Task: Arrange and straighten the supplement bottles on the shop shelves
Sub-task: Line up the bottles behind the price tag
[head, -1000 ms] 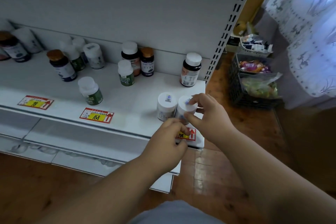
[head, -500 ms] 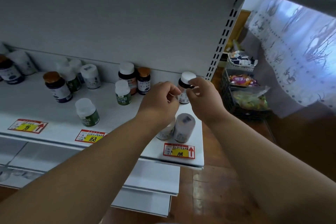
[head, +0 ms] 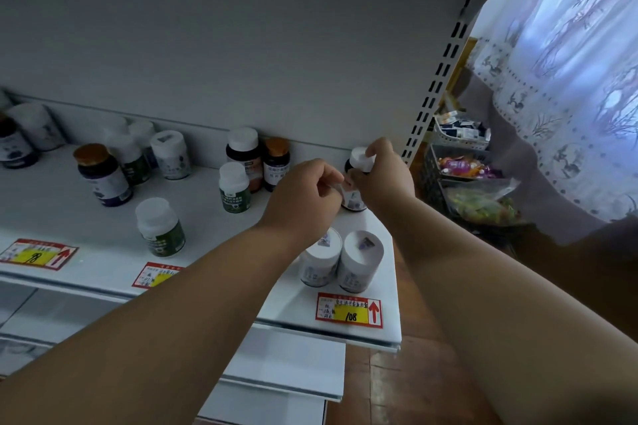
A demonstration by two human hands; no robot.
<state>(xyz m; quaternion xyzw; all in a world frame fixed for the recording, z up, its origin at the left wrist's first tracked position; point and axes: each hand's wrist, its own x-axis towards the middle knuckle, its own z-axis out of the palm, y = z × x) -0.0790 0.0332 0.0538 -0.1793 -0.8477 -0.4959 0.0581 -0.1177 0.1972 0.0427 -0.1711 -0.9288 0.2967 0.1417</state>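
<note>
A white metal shop shelf (head: 193,252) ran under a grey back panel, with a slotted upright at its right end, a wooden floor below and a patterned curtain (head: 566,86) beyond.

In the head view, the dark bottle (head: 355,198) with a white cap and pale label stood at the back right corner of the shelf, upright, its long axis vertical and cap pointing up. The right hand (head: 383,179) pinched its cap from above with curled fingers. The left hand (head: 303,197) was curled beside it, fingertips at the bottle's label; whether it truly gripped could not be told. The two hands were close together, almost touching.

A second before, both hands had been low at the shelf's front edge on the two white bottles (head: 340,260); by now they had moved up and back to the corner bottle. Those two white bottles stood upright side by side, touching, just behind the price tag (head: 348,310) marked 108. Further left, other bottles stood scattered, among them a green-labelled bottle (head: 160,228).
</note>
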